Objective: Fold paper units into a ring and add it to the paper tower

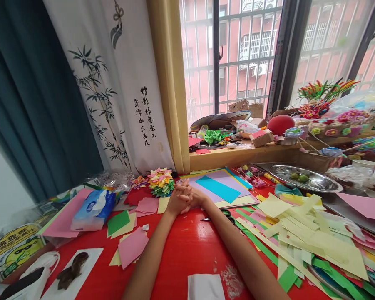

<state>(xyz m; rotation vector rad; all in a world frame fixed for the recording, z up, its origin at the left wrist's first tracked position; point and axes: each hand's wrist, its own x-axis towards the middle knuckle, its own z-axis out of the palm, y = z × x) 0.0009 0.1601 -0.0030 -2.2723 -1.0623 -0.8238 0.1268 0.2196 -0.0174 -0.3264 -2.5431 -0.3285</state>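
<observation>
Both forearms stretch forward over the red table (181, 250). My left hand (177, 201) and my right hand (192, 195) are clasped together with fingers interlaced, resting on the table; nothing shows inside them. Just beyond them sits a multicoloured folded-paper ball (160, 182). A stack of coloured paper sheets with a blue sheet (217, 188) on top lies to the right of the hands. Black-handled scissors (226, 213) peek out beside my right forearm.
Yellow and green paper strips (302, 237) pile up at the right. Pink and green paper squares (132, 246) and a tissue pack (94, 209) lie at the left. A metal tray (302, 178) stands at the back right. The window sill (237, 154) holds craft clutter.
</observation>
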